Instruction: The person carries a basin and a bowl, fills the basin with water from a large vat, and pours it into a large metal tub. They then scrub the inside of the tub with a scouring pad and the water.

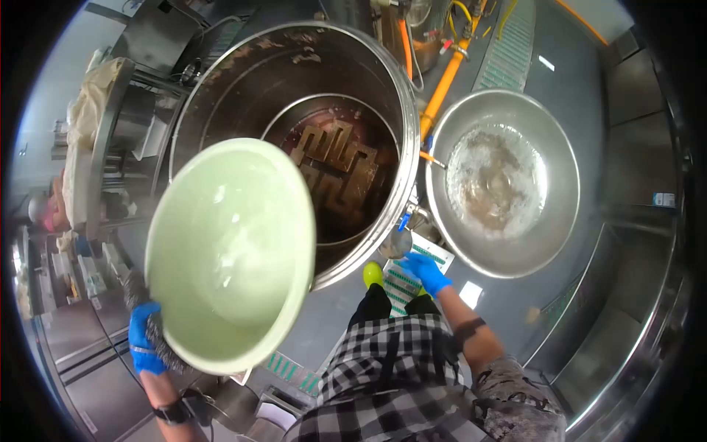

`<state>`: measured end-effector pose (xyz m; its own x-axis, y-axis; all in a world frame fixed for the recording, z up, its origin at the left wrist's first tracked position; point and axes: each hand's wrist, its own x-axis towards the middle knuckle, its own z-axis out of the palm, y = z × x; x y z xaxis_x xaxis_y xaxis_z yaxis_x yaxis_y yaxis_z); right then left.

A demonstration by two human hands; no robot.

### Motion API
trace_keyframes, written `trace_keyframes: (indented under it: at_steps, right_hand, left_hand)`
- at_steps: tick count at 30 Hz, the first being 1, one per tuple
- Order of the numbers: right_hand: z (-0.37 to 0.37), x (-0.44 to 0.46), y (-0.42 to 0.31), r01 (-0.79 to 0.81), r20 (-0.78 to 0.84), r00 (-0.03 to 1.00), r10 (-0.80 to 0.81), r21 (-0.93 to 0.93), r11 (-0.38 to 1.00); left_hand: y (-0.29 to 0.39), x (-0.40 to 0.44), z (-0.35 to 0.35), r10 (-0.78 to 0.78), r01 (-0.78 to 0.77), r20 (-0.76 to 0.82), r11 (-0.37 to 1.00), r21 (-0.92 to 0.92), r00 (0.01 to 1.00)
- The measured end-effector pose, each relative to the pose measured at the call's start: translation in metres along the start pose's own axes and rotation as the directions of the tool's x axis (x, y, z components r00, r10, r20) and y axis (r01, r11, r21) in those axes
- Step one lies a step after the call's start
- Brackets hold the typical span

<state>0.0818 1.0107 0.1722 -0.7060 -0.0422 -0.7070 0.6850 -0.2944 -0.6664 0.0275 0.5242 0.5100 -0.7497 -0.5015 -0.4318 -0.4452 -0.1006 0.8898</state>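
Note:
My left hand (pixel 147 339), in a blue glove, grips the lower left side of a large pale green basin (pixel 228 324). A grey, fuzzy scrubber (pixel 168 345) is pressed between that hand and the basin. The basin is tilted over the near left rim of a big steel pot (pixel 409 125); its inside looks wet and shiny. My right hand (pixel 426 272), also gloved in blue, is below the pot's blue-handled valve (pixel 403 222), fingers partly extended beside a round grey metal piece (pixel 396 244). No held object is visible there.
Right of the pot stands a wide steel bowl (pixel 563 184) with foamy, cloudy water. An orange hose (pixel 445 85) runs behind it. Dark liquid and a brown metal grid (pixel 339 158) are in the pot. Steel counters (pixel 633 295) line the right side; a green floor grate (pixel 401 291) lies underfoot.

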Motion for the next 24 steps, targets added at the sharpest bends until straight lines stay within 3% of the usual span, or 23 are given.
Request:
trace_keyframes:
  at_steps: [3, 5, 6, 7, 9, 10, 12, 15, 19, 23, 24]
  right_hand:
    - [-0.047, -0.057, 0.034, -0.182, -0.126, 0.980, 0.154, -0.259, 0.948]
    - [-0.069, -0.103, 0.039, -0.208, -0.274, 0.948, 0.161, -0.151, 0.966]
    - [-0.092, -0.118, 0.054, -0.185, -0.299, 0.942, 0.151, -0.090, 0.979]
    - [-0.112, -0.129, 0.066, -0.160, -0.323, 0.936, 0.142, -0.029, 0.987]
    - [-0.124, -0.162, 0.059, -0.212, -0.473, 0.861, 0.189, 0.005, 0.977]
    - [-0.139, -0.172, 0.069, -0.203, -0.473, 0.862, 0.180, 0.003, 0.979]
    - [-0.168, -0.184, 0.092, -0.115, -0.479, 0.852, 0.212, 0.223, 0.968]
    - [-0.150, -0.220, 0.077, -0.110, -0.601, 0.781, 0.171, 0.136, 0.984]
    - [-0.143, -0.239, 0.083, -0.128, -0.578, 0.790, 0.205, 0.171, 0.977]
    - [-0.141, -0.245, 0.091, -0.127, -0.555, 0.807, 0.201, 0.169, 0.977]
    - [-0.142, -0.244, 0.091, -0.118, -0.559, 0.808, 0.187, 0.157, 0.981]
  left_hand:
    - [0.017, -0.004, 0.032, -0.030, 0.044, 0.128, 0.994, -0.102, 0.991]
    - [0.011, 0.039, 0.017, -0.069, 0.086, 0.151, 0.990, -0.111, 0.986]
    - [0.029, 0.026, 0.044, -0.062, 0.084, 0.188, 0.990, -0.110, 0.980]
    - [0.022, 0.057, 0.036, 0.013, 0.002, 0.210, 0.997, -0.074, 0.978]
    - [0.047, 0.027, 0.085, 0.042, -0.026, 0.210, 0.997, -0.077, 0.977]
    - [0.050, 0.033, 0.098, 0.028, -0.014, 0.234, 0.998, -0.060, 0.972]
    - [0.040, 0.065, 0.109, 0.056, -0.051, 0.259, 0.998, -0.023, 0.964]
    - [0.031, 0.094, 0.125, 0.128, -0.141, 0.239, 0.989, 0.040, 0.963]
    - [0.053, 0.079, 0.147, 0.224, -0.265, 0.214, 0.945, 0.190, 0.951]
    - [0.063, 0.063, 0.172, 0.315, -0.357, 0.236, 0.919, 0.165, 0.919]
    - [0.062, 0.063, 0.179, 0.388, -0.456, 0.314, 0.871, 0.183, 0.866]
